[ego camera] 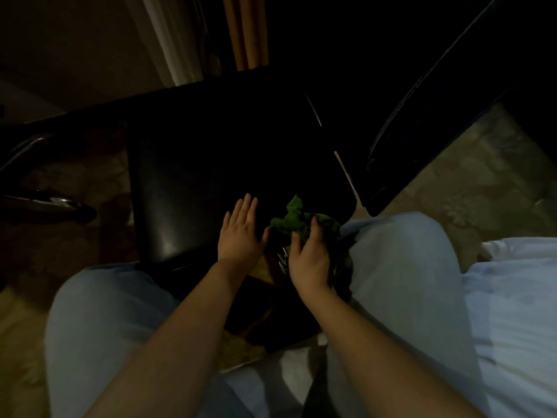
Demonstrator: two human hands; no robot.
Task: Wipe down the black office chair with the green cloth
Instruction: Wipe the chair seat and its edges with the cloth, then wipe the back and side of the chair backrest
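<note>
The black office chair (193,176) fills the middle of the dim head view, its glossy seat facing me and its armrest (422,131) slanting at the upper right. My left hand (242,233) lies flat on the seat's near edge, fingers spread, holding nothing. Just to its right, my right hand (310,254) grips the crumpled green cloth (297,220) at the seat's front right corner. Part of the cloth hangs down, dark, beside my right knee.
My knees in light jeans (401,267) flank the chair's front. A second armrest (45,203) with a shiny end sticks out at the left. Patterned carpet (482,182) shows at the right, white bedding (518,297) at the far right, curtains (247,31) at the top.
</note>
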